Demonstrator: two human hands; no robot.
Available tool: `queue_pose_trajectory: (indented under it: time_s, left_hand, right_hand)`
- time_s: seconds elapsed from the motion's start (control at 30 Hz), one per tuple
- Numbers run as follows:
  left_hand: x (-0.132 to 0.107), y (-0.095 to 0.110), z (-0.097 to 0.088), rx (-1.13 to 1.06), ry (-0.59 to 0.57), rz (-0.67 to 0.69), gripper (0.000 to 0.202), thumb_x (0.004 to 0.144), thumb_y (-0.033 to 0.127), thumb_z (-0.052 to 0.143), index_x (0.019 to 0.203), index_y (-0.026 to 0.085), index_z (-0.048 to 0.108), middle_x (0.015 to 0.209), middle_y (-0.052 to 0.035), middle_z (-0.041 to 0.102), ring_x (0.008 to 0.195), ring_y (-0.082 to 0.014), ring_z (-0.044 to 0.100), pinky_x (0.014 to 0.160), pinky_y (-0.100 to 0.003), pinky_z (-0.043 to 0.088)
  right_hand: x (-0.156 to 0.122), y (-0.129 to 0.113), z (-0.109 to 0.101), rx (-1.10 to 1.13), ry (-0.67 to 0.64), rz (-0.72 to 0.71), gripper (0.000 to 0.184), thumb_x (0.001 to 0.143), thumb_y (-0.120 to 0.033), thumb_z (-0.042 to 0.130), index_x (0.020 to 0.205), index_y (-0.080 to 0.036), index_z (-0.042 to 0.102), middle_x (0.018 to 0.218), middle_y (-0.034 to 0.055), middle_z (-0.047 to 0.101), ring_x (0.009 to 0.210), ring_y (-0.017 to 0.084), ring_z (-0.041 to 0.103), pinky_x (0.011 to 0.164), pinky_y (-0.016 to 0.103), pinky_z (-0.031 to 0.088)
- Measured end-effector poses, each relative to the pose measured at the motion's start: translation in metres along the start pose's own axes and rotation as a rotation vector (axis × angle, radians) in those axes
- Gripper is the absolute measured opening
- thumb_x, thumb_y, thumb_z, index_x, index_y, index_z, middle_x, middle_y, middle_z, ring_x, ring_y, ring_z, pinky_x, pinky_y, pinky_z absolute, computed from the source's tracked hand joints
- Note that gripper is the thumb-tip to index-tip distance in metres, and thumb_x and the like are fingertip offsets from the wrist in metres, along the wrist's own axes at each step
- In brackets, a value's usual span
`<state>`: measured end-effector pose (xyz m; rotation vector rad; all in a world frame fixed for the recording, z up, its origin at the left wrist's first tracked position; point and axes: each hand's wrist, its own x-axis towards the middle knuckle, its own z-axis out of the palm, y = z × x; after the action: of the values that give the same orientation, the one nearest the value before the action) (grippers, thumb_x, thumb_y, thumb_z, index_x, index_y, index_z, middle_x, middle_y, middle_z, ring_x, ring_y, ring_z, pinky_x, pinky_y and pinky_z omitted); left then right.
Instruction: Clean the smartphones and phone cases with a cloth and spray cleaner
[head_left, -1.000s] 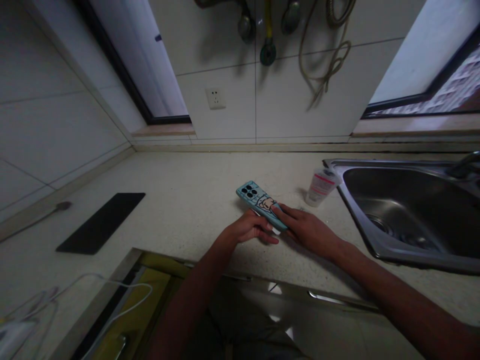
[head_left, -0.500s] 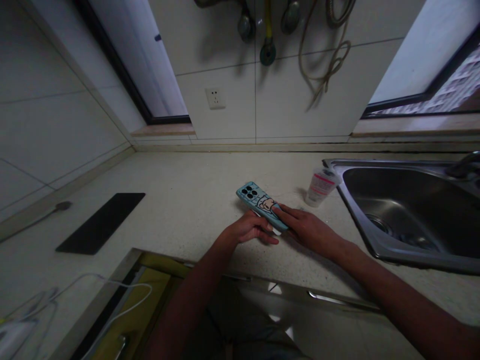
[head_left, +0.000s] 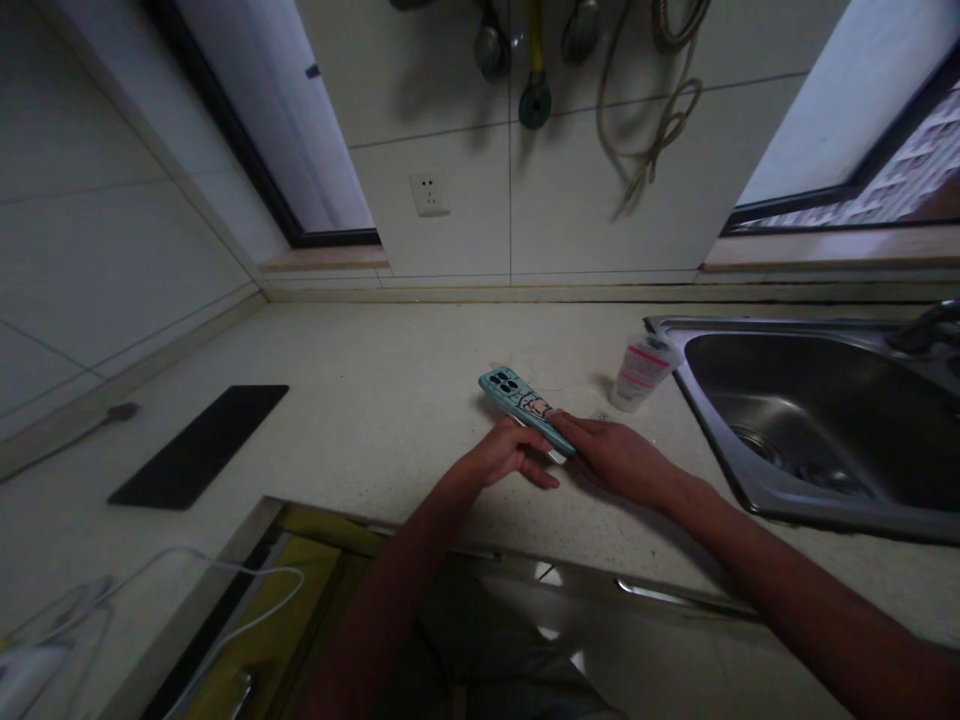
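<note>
A phone in a light blue case with a cartoon print (head_left: 534, 404) is held tilted above the counter, its back and camera lenses facing up. My right hand (head_left: 611, 452) is closed around its lower right end, fingers lying over the back. Beneath its near edge, my left hand (head_left: 514, 452) grips from the left, with one finger stretched out below. A bit of something white (head_left: 556, 457) shows under the phone between the hands; I cannot make out what it is. The phone's screen side is hidden.
A clear plastic cup with pink print (head_left: 642, 372) stands beside the steel sink (head_left: 720, 450) on the right. On the left lie a black flat panel (head_left: 202, 445) and a white cable (head_left: 277, 570). Below the counter edge is an open yellowish drawer or cabinet (head_left: 300, 590).
The phone has shifted slightly to the right and tipped so that its back shows narrower. The left hand has moved a little with it, its fingers loosening slightly.
</note>
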<state>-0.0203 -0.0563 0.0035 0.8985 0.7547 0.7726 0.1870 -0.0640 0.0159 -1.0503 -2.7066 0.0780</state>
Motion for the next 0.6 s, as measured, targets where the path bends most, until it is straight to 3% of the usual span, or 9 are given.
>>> queue_pose_trajectory:
  time_s: [0.23,0.33,0.6]
  left_hand:
    - [0.005,-0.009,0.004,0.034,0.089,0.072,0.046,0.068,0.024,0.074,0.108,0.017,0.054,0.118,-0.0126,0.062,0.099,-0.0276,0.065,0.068,-0.046,0.064]
    - [0.006,-0.012,0.005,0.098,0.124,0.085,0.040,0.080,0.036,0.069,0.111,0.018,0.051,0.118,-0.0127,0.061,0.092,-0.0249,0.068,0.066,-0.044,0.064]
    - [0.004,-0.007,0.000,-0.027,-0.068,0.040,0.041,0.076,0.035,0.077,0.104,0.017,0.053,0.105,-0.0094,0.063,0.080,-0.0200,0.069,0.066,-0.039,0.064]
  right_hand:
    - [0.002,-0.010,-0.004,0.012,-0.034,0.132,0.056,0.087,-0.014,0.046,0.143,-0.012,0.048,0.104,0.0140,0.078,0.082,0.024,0.076,0.068,0.029,0.054]
    - [0.001,-0.013,-0.003,-0.003,-0.026,0.162,0.055,0.091,-0.019,0.043,0.146,-0.013,0.046,0.093,0.0112,0.079,0.072,0.023,0.074,0.062,0.028,0.051]
    - [0.005,-0.019,-0.002,-0.117,-0.109,0.143,0.056,0.090,-0.021,0.052,0.145,-0.010,0.047,0.085,0.0117,0.079,0.065,0.024,0.073,0.056,0.027,0.044]
